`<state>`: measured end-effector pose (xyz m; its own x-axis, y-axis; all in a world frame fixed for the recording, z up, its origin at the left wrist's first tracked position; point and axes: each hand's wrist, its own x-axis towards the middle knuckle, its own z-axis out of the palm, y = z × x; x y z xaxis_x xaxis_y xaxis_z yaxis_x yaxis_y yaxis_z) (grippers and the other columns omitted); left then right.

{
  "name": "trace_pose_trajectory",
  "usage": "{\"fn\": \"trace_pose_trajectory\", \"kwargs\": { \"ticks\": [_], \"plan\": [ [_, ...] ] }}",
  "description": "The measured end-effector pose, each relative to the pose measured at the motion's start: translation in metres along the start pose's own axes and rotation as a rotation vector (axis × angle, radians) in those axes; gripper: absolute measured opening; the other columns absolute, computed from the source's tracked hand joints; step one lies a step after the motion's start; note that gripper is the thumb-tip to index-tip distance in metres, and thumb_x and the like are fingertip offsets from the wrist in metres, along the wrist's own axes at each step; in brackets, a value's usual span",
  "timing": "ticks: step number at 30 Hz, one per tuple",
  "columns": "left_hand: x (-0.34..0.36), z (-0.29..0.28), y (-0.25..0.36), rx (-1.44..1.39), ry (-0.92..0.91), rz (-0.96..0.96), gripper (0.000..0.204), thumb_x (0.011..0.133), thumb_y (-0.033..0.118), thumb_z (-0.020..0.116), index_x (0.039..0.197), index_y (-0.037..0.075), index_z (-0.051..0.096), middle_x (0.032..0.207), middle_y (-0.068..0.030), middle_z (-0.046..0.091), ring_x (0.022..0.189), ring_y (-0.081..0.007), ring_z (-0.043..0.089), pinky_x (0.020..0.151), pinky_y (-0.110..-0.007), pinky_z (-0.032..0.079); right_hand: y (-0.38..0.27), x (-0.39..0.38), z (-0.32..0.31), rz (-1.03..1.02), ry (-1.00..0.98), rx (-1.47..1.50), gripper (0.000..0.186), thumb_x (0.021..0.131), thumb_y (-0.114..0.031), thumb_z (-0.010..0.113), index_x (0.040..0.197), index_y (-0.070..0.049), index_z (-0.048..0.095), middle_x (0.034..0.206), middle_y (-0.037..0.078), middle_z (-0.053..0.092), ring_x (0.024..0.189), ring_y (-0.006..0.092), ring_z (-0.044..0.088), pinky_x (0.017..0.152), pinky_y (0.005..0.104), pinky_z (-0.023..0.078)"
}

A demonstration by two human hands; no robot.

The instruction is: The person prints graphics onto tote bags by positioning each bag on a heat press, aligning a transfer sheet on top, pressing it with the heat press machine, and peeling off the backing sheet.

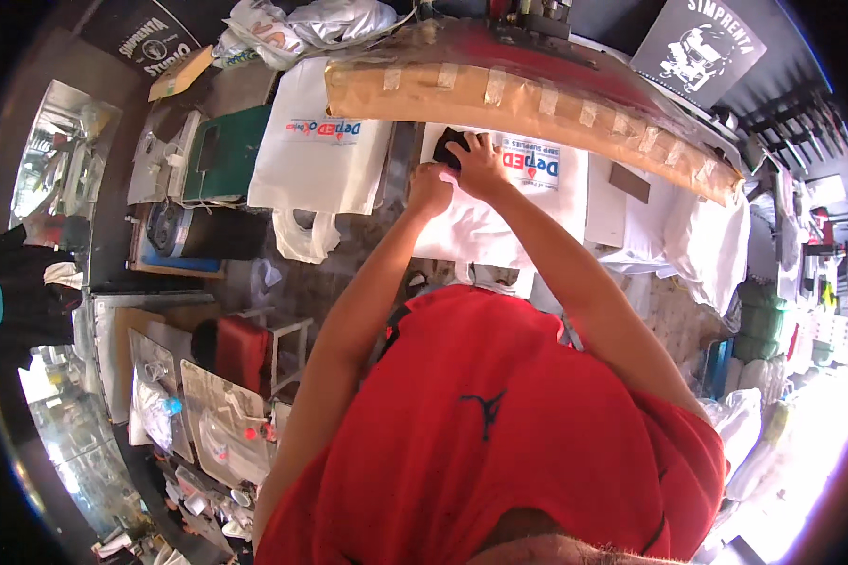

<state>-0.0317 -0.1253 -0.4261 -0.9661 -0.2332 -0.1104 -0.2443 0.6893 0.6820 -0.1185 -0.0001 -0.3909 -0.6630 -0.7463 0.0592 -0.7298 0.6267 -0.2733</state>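
In front of me lies a white bag (481, 237) with blue and red print, its handle end toward my body. A black, soft-looking item (450, 149), perhaps a cloth or pad, rests on the bag's far left part. My right hand (481, 162) is over this black item, fingers bent around its right side. Just below it, my left hand (431, 191) is closed at the bag's left edge; whatever its fingers hold is hidden. A second white printed bag (311, 169) lies flat to the left.
Beyond my hands runs a long brown cardboard-covered edge (537, 104) with tape strips, under a dark red curved panel (462, 52). More white bags (707, 235) hang at the right. A green board (226, 155) and a red stool-like object (242, 353) are on the left.
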Motion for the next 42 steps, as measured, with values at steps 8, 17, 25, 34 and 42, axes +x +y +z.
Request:
{"fn": "trace_pose_trajectory", "kwargs": {
  "ticks": [8, 17, 25, 34, 42],
  "plan": [
    [-0.026, 0.003, 0.004, -0.045, 0.112, -0.034, 0.063, 0.083, 0.028, 0.068, 0.132, -0.007, 0.050, 0.139, -0.0255, 0.048, 0.135, -0.0359, 0.040, 0.113, -0.050, 0.029, 0.043, -0.007, 0.005, 0.085, 0.286, 0.059, 0.051, 0.076, -0.030, 0.075, 0.124, -0.020, 0.061, 0.132, 0.015, 0.049, 0.121, 0.0397, 0.045, 0.094, 0.0543, 0.046],
    [-0.123, 0.006, -0.012, 0.266, 0.261, 0.072, 0.059, 0.080, 0.028, 0.073, 0.127, -0.002, 0.053, 0.133, -0.0201, 0.051, 0.127, -0.0358, 0.046, 0.108, -0.048, 0.033, 0.162, -0.084, -0.030, 0.542, 0.449, -0.053, 0.056, 0.076, -0.026, 0.074, 0.128, -0.014, 0.057, 0.128, 0.020, 0.053, 0.119, 0.0435, 0.045, 0.099, 0.0516, 0.042],
    [-0.170, -0.011, -0.007, -0.065, 0.362, -0.161, 0.026, 0.079, 0.019, 0.078, 0.095, 0.003, 0.065, 0.092, -0.0113, 0.065, 0.091, -0.0274, 0.062, 0.081, -0.041, 0.049, 0.254, -0.328, 0.029, 1.107, 0.313, 0.769, 0.041, 0.076, -0.022, 0.074, 0.111, -0.002, 0.066, 0.099, 0.013, 0.069, 0.090, 0.0210, 0.066, 0.080, 0.0346, 0.051],
    [-0.050, 0.030, 0.090, 0.071, 0.260, 0.262, 0.041, 0.071, 0.025, 0.083, 0.096, 0.003, 0.058, 0.092, -0.0133, 0.061, 0.089, -0.0342, 0.059, 0.078, -0.044, 0.049, 0.248, -0.315, 0.008, 1.004, 0.166, 1.084, 0.047, 0.083, -0.028, 0.075, 0.117, 0.002, 0.063, 0.095, 0.008, 0.069, 0.082, 0.0142, 0.062, 0.075, 0.0304, 0.050],
    [0.042, 0.142, 0.206, -0.055, 0.273, 0.614, 0.014, 0.076, 0.014, 0.069, 0.079, 0.004, 0.060, 0.080, -0.0144, 0.066, 0.076, -0.0365, 0.063, 0.069, -0.049, 0.049, 0.207, -0.323, -0.019, 0.931, 0.192, 1.089, 0.051, 0.083, -0.032, 0.076, 0.119, 0.002, 0.062, 0.096, 0.009, 0.069, 0.083, 0.0152, 0.063, 0.075, 0.0308, 0.050]
  ]
}}
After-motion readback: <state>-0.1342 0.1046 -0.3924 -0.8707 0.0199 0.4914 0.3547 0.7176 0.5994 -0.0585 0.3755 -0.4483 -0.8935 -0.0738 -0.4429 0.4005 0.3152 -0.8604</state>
